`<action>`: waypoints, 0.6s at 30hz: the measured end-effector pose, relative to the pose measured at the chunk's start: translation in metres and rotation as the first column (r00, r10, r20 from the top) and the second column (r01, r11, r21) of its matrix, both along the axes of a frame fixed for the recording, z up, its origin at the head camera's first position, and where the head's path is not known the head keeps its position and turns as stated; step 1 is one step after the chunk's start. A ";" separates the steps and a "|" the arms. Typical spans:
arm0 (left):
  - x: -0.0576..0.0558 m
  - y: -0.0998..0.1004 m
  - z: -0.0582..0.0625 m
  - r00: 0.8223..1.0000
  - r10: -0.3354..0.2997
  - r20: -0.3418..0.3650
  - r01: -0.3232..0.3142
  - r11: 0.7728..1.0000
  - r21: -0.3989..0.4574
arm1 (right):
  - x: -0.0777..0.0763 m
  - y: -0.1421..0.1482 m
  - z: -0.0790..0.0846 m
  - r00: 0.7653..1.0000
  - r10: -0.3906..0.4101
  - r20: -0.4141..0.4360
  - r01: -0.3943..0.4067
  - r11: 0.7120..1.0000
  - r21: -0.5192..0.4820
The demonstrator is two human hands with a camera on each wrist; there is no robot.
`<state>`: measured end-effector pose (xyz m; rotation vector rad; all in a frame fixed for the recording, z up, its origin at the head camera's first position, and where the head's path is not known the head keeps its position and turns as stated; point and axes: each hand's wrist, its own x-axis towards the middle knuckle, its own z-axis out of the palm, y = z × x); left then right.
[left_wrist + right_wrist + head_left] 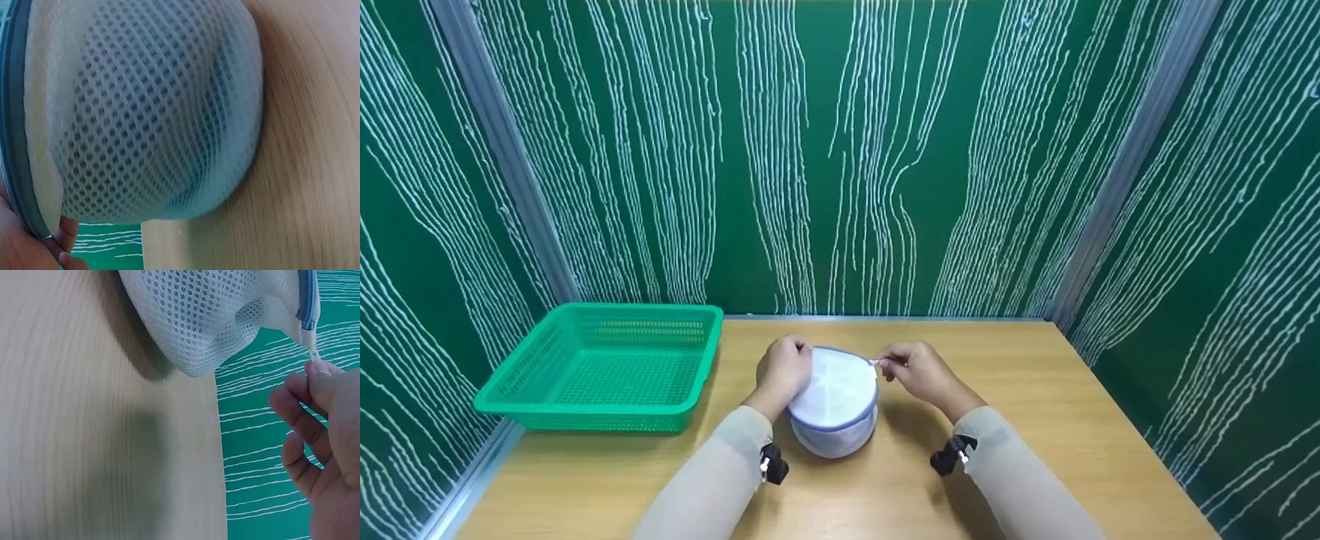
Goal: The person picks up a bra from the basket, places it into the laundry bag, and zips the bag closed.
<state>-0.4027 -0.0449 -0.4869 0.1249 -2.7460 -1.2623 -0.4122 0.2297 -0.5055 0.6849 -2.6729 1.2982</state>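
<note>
A round white mesh laundry bag [834, 390] with a blue-grey zipper around its top edge stands on the table between both hands. Its honeycomb side [146, 112] fills much of the left wrist view. My left hand [785, 371] grips the bag's rim at its far left, thumb and fingers on the edge. On the other side, my right hand [916, 371] pinches the small white zipper pull [314, 354] between thumb and forefinger, the other fingers loosely bent. The zipper tape [306, 301] leads up to that pull. What the bag holds inside, if anything, is hidden.
A green perforated plastic basket [622, 375] stands at the table's left side. The wooden table [997, 420] ends at green panels [825, 225] with wavy white lines at the back and both sides. Each sleeve carries a small black wrist camera [952, 454].
</note>
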 end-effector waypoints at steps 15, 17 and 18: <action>0.005 -0.015 0.005 0.994 -0.093 -0.051 0.089 0.993 -0.080 | -0.006 0.018 0.011 0.989 -0.052 0.139 0.050 0.999 0.022; 0.007 -0.020 0.007 0.992 -0.109 -0.068 0.102 0.990 -0.098 | -0.005 0.019 0.016 0.987 -0.097 0.125 0.094 0.995 0.034; 0.007 -0.023 0.008 0.990 -0.118 -0.081 0.109 0.988 -0.112 | -0.005 0.019 0.018 0.987 -0.117 0.112 0.113 0.993 0.043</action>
